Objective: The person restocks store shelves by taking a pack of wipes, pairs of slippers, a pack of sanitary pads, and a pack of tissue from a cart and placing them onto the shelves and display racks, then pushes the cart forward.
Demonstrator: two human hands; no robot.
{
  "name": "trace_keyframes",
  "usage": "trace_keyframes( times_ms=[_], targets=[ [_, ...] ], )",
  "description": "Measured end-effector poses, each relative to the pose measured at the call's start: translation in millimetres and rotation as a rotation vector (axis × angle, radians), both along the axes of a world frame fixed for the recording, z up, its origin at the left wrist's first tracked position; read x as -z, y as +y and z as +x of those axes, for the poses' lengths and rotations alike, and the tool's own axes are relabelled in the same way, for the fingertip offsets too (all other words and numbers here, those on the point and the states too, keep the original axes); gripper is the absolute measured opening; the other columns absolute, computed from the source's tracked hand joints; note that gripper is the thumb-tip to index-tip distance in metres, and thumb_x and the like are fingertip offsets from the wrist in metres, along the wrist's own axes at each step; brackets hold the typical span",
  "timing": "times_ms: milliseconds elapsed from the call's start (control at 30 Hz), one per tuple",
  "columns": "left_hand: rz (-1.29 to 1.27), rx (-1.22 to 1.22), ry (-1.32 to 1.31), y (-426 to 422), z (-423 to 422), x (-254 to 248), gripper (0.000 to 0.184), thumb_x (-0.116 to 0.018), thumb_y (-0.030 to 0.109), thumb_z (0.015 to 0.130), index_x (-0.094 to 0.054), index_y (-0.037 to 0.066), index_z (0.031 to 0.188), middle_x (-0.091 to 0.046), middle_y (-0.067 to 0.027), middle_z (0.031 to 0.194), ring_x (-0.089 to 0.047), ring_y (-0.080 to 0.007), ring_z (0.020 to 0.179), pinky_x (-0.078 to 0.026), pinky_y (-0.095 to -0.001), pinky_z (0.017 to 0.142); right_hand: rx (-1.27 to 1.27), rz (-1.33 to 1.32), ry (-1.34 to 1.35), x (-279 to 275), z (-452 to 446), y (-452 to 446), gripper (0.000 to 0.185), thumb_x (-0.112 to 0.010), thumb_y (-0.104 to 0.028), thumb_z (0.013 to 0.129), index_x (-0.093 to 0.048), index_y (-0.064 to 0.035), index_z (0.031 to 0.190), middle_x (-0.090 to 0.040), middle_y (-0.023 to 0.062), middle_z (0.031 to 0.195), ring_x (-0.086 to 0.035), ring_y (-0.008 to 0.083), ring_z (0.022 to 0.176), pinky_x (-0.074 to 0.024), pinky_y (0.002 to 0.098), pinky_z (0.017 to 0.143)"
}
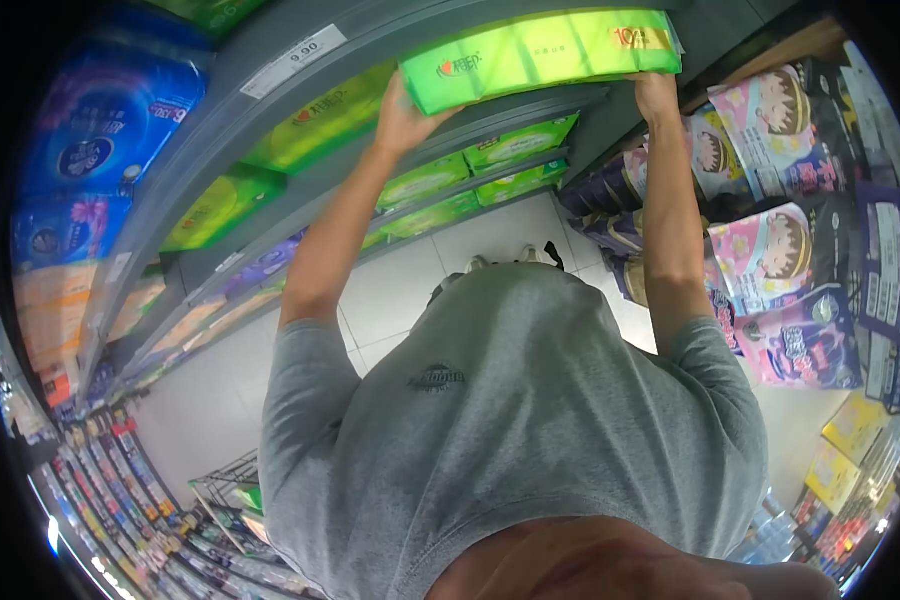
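A long bright green pack of tissues spans the space between my two hands at the front of a grey shelf. My left hand grips its left end from below, with the fingers partly hidden by the pack. At the other end my right hand is closed on the lower right corner, its fingertips out of sight. The pack lies lengthwise, tilted slightly up to the right. Whether the shelf bears any of its weight, I cannot tell.
Lower shelves hold more green tissue packs. Blue packs stand at the left, near a price tag reading 9.90. Pink cartoon bags hang close to my right arm. Pale floor tiles show below.
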State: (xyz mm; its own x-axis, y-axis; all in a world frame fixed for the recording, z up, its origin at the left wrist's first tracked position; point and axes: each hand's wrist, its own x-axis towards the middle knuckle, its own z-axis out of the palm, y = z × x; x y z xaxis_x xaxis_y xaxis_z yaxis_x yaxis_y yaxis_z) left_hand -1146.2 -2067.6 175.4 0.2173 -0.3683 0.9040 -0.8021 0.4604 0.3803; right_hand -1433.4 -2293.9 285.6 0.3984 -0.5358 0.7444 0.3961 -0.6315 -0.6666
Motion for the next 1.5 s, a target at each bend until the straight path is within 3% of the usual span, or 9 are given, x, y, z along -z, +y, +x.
trace_keyframes(
  times_ms=[267, 400, 567, 633, 667, 733, 933, 1333, 1500],
  targets=[
    [0.220, -0.129, -0.089, -117.2, 19.7, -25.6, 0.047, -0.077, 0.042, 0.068, -0.068, 0.006, 0.096, -0.068, -0.0126, 0.093, -0.065, -0.0290, 0.083, -0.051, -0.0362, 0.077, 0.058, 0.197, -0.020, -9.5, 17.7, -115.8, 0.049, -0.049, 0.019, 0.067, -0.051, 0.0033, 0.113, -0.053, 0.0094, 0.112, -0.052, 0.0244, 0.103, -0.0428, 0.0332, 0.084],
    [0.544, -0.237, 0.220, -138.7, 15.6, -42.0, 0.052, -0.077, 0.044, 0.066, -0.067, 0.000, 0.093, -0.068, -0.0156, 0.093, -0.064, -0.0311, 0.085, -0.050, -0.0367, 0.077, 0.070, 0.188, -0.140, -10.6, 42.4, -185.9, 0.040, -0.051, 0.017, 0.069, -0.053, 0.0044, 0.107, -0.056, 0.0103, 0.106, -0.055, 0.0236, 0.096, -0.0435, 0.0330, 0.080],
    [0.197, -0.516, 0.158, -193.5, -5.8, -38.2, 0.050, -0.078, 0.035, 0.066, -0.064, -0.004, 0.094, -0.067, -0.0189, 0.083, -0.064, -0.0350, 0.080, -0.050, -0.0366, 0.077, 0.368, 0.195, -0.036, -28.2, 62.4, -175.8, 0.051, -0.058, -0.010, 0.077, -0.048, 0.0003, 0.126, -0.057, 0.0138, 0.117, -0.055, 0.0238, 0.103, -0.0416, 0.0365, 0.087],
    [0.139, -0.506, 0.359, -193.0, -23.8, -33.5, 0.054, -0.078, 0.024, 0.067, -0.058, -0.004, 0.109, -0.064, -0.0207, 0.096, -0.061, -0.0355, 0.090, -0.049, -0.0382, 0.079, 0.559, 0.144, 0.073, -28.4, 62.4, -173.5, 0.057, -0.055, -0.006, 0.076, -0.045, -0.0040, 0.132, -0.053, 0.0160, 0.124, -0.051, 0.0257, 0.110, -0.0397, 0.0355, 0.090],
    [0.152, -0.493, 0.359, -190.8, -38.2, -27.0, 0.054, -0.078, 0.024, 0.067, -0.058, -0.004, 0.109, -0.064, -0.0207, 0.096, -0.061, -0.0355, 0.090, -0.049, -0.0382, 0.079, 0.468, 0.184, 0.001, -15.9, 65.9, -185.6, 0.039, -0.068, -0.004, 0.072, -0.054, 0.0082, 0.106, -0.060, 0.0136, 0.108, -0.059, 0.0205, 0.093, -0.0464, 0.0293, 0.077],
    [-0.242, -0.643, 0.289, -232.5, -69.0, -26.6, 0.064, -0.076, 0.016, 0.068, -0.048, -0.004, 0.122, -0.054, -0.0219, 0.117, -0.055, -0.0355, 0.104, -0.047, -0.0401, 0.082, 0.429, 0.259, 0.075, -4.1, 63.1, -240.9, 0.065, -0.075, -0.023, 0.073, -0.047, 0.0105, 0.121, -0.056, 0.0181, 0.119, -0.056, 0.0218, 0.103, -0.0451, 0.0289, 0.084],
    [0.341, -0.029, 0.774, -384.9, -80.0, -60.0, 0.074, -0.073, 0.019, 0.071, -0.034, -0.004, 0.129, -0.048, -0.0272, 0.123, -0.049, -0.0361, 0.115, -0.041, -0.0400, 0.095, 0.357, 0.384, 0.002, -7.5, 59.0, -365.9, 0.093, -0.070, -0.040, 0.080, -0.018, 0.0057, 0.142, -0.040, 0.0218, 0.137, -0.042, 0.0253, 0.124, -0.0353, 0.0309, 0.100],
    [0.548, -0.064, 0.797, -497.4, -60.9, 27.0, 0.073, -0.072, 0.019, 0.072, -0.033, 0.000, 0.131, -0.047, -0.0271, 0.128, -0.050, -0.0346, 0.116, -0.041, -0.0383, 0.095, 0.322, 0.535, 0.271, 92.9, 65.4, -480.8, 0.097, -0.070, -0.040, 0.080, -0.010, -0.0026, 0.146, -0.029, 0.0214, 0.144, -0.041, 0.0280, 0.125, -0.0373, 0.0342, 0.098],
    [0.542, 0.054, 0.773, -530.5, -65.9, 58.9, 0.060, -0.069, 0.017, 0.076, -0.043, -0.001, 0.128, -0.055, -0.0223, 0.122, -0.057, -0.0287, 0.108, -0.046, -0.0343, 0.088, 0.637, 0.448, 0.349, 124.9, 70.2, -524.2, 0.087, -0.070, -0.036, 0.079, -0.023, 0.0020, 0.142, -0.047, 0.0216, 0.131, -0.050, 0.0258, 0.116, -0.0402, 0.0311, 0.094]
  ],
)
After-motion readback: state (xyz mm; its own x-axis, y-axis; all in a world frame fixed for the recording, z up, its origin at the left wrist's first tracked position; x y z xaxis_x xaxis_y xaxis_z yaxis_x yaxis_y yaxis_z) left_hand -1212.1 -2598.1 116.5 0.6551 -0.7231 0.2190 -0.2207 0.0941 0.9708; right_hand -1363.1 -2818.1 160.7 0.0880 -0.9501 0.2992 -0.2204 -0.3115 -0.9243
